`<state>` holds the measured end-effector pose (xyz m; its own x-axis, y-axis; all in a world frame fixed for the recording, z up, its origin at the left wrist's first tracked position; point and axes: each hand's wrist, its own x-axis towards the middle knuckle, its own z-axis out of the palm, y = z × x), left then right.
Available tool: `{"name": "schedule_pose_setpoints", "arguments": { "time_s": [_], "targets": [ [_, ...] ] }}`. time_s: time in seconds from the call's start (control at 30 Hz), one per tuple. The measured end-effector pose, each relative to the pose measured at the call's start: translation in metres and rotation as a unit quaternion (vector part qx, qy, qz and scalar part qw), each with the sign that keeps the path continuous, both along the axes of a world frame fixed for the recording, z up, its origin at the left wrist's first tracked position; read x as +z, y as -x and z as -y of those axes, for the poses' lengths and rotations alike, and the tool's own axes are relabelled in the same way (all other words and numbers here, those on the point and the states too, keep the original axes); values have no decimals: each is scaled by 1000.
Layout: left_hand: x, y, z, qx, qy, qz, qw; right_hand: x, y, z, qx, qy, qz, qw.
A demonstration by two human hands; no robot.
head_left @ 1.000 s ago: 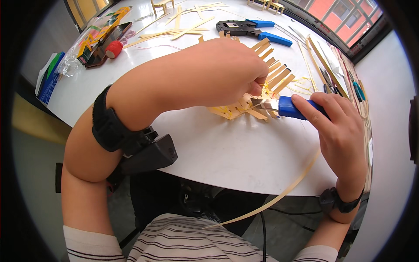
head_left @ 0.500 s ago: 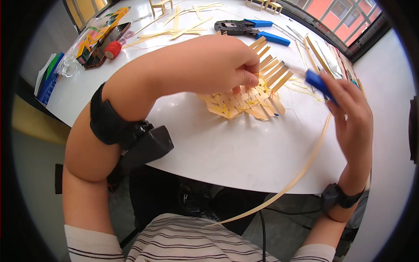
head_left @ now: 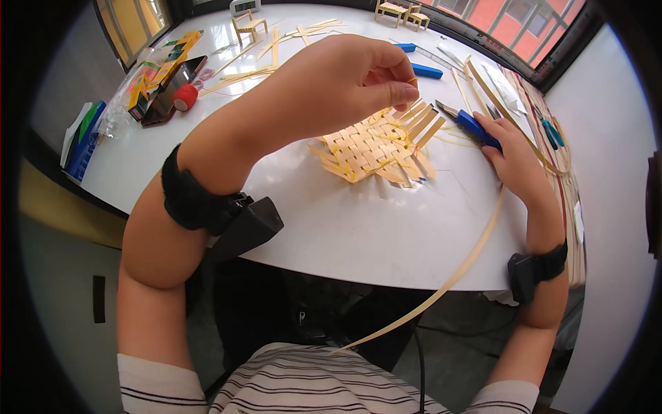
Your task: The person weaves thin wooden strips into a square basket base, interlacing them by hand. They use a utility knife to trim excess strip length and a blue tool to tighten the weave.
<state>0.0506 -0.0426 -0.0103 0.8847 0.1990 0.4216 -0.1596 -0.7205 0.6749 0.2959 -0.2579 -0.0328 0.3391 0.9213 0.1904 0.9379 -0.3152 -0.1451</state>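
A woven mat of pale bamboo strips (head_left: pixel 372 148) lies on the white table, with yellow threads tied along its edges and loose strip ends sticking out at its far right. Just above that far edge is my left hand (head_left: pixel 379 76), thumb and fingers pinched together. A short bit of yellow thread (head_left: pixel 413 80) shows at its fingertips. To the right of the mat, my right hand (head_left: pixel 516 157) has its fingers around the rear of a blue utility knife (head_left: pixel 476 129). The knife's blade points toward the mat and away from me.
Blue-handled pliers (head_left: pixel 426 71) lie partly hidden behind my left hand. Loose bamboo strips (head_left: pixel 303 33) and small chairs (head_left: pixel 249 26) stand farther back. A red roll (head_left: pixel 185 97) and phone sit at left. A long strip (head_left: pixel 476 255) hangs over the near edge.
My left hand has lifted up off the mat, uncovering more of the weave. My right hand has brought the utility knife left and lower, toward the table.
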Motion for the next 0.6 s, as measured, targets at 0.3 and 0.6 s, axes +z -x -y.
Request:
{"name": "schedule_pose_setpoints", "arguments": {
  "time_s": [0.3, 0.6],
  "targets": [
    [4, -4, 3, -27, -19, 95, 995, 22, -14, 5, 93, -269, -288, 914],
    [11, 3, 6, -17, -36, 242, 969, 55, 69, -67, 316, -81, -574, 751]
  ]
}}
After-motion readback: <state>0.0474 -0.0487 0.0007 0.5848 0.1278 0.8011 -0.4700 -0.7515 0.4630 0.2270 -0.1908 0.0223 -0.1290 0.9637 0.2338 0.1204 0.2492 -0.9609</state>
